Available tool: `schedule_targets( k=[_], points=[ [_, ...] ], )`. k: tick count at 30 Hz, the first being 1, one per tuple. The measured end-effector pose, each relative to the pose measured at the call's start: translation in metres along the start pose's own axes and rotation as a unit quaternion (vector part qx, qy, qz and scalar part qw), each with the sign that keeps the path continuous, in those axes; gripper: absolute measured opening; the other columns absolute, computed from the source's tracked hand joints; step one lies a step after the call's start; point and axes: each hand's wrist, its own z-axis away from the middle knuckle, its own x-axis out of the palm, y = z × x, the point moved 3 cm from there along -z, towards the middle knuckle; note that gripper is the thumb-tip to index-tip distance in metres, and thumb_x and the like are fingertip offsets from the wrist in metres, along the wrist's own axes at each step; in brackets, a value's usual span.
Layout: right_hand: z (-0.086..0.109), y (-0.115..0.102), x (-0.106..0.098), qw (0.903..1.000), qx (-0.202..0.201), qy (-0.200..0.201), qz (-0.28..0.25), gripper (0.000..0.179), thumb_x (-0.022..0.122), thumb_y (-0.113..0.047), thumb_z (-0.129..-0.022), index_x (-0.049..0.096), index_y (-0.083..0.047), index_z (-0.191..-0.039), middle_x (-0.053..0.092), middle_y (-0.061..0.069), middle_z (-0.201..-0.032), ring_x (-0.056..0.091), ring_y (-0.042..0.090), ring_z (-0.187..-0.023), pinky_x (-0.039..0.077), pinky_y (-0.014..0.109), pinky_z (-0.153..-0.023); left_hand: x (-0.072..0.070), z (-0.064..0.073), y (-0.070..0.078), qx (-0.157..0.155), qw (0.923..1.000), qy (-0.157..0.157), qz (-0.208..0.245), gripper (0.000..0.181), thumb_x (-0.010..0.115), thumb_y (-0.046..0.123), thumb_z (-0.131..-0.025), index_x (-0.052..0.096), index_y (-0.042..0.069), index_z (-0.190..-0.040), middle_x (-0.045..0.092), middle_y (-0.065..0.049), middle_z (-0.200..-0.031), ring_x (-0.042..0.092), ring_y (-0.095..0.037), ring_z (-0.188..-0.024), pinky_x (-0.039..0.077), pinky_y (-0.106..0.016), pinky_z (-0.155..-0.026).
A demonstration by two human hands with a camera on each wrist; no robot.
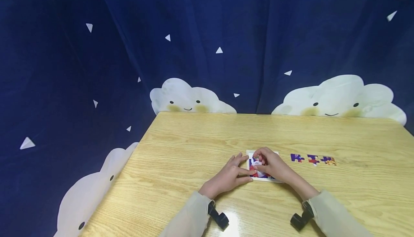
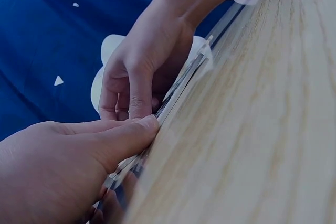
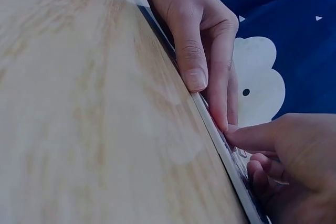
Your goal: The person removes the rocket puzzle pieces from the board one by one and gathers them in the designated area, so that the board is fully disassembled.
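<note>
A small picture puzzle in a white frame (image 1: 266, 180) lies on the table, its red, white and purple picture partly covered by both hands. My left hand (image 1: 228, 174) rests at the frame's left side with fingers spread; in the right wrist view its thumb (image 3: 196, 78) presses the near edge. Over the picture, my right hand (image 1: 271, 165) curls its thumb and fingers around a puzzle piece (image 1: 256, 161) near the upper left. The piece's outline is mostly hidden. In the left wrist view, the right hand (image 2: 152, 61) points down onto the puzzle.
Several loose puzzle pieces lie in a row right of the frame, among them a purple one (image 1: 296, 158), a red and purple one (image 1: 312, 159) and an orange one (image 1: 330, 161). The wooden table (image 1: 194, 136) meets a blue curtain (image 1: 207, 21) with clouds behind.
</note>
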Motion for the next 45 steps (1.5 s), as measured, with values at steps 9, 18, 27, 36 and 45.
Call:
schedule_targets(
  k=[9, 18, 27, 36, 45],
  points=[
    [0.004, -0.004, 0.001, 0.9993, -0.03, 0.022, 0.004, 0.029, 0.074, -0.004, -0.083, 0.057, -0.002, -0.106, 0.052, 0.006, -0.091, 0.045, 0.008, -0.076, 0.041, 0.018, -0.062, 0.001, 0.0, -0.001, 0.014, 0.9998, 0.006, -0.011, 0.033, 0.059, 0.036, -0.096, 0.065, 0.027, -0.128, 0.043, -0.015, -0.153, 0.031, -0.039, -0.147, 0.026, -0.057, -0.12],
    [0.006, -0.005, 0.004, 0.9976, -0.046, 0.049, 0.014, 0.031, 0.076, 0.0, -0.081, 0.056, -0.005, -0.105, 0.053, 0.003, -0.087, 0.048, 0.007, -0.073, 0.043, 0.017, -0.059, 0.002, 0.002, -0.001, 0.025, 0.9995, 0.018, -0.013, 0.034, 0.058, 0.037, -0.096, 0.065, 0.027, -0.128, 0.043, -0.015, -0.153, 0.031, -0.039, -0.146, 0.026, -0.057, -0.119],
    [0.012, -0.007, 0.006, 0.9932, -0.069, 0.091, 0.025, 0.031, 0.073, 0.003, -0.083, 0.057, -0.009, -0.107, 0.057, 0.002, -0.093, 0.054, -0.001, -0.074, 0.049, 0.018, -0.06, 0.0, 0.0, 0.0, 0.027, 0.9989, 0.014, -0.036, 0.034, 0.057, 0.038, -0.097, 0.065, 0.028, -0.128, 0.042, -0.016, -0.153, 0.034, -0.039, -0.145, 0.03, -0.057, -0.118],
    [0.01, -0.004, 0.006, 0.9956, -0.036, 0.086, 0.006, 0.027, 0.07, 0.002, -0.085, 0.059, -0.007, -0.108, 0.059, 0.004, -0.096, 0.054, -0.003, -0.073, 0.049, 0.018, -0.062, -0.001, 0.001, 0.001, 0.029, 0.9988, 0.014, -0.036, 0.032, 0.057, 0.037, -0.097, 0.066, 0.03, -0.127, 0.042, -0.015, -0.153, 0.033, -0.039, -0.146, 0.03, -0.057, -0.118],
    [0.009, -0.003, 0.003, 0.9966, -0.004, 0.08, -0.02, 0.026, 0.068, 0.001, -0.087, 0.061, -0.007, -0.11, 0.062, 0.008, -0.098, 0.056, -0.003, -0.074, 0.049, 0.018, -0.061, 0.0, 0.002, 0.0, 0.033, 0.9989, 0.019, -0.029, 0.032, 0.057, 0.037, -0.097, 0.067, 0.029, -0.126, 0.043, -0.016, -0.152, 0.034, -0.04, -0.145, 0.03, -0.058, -0.117]
  ],
)
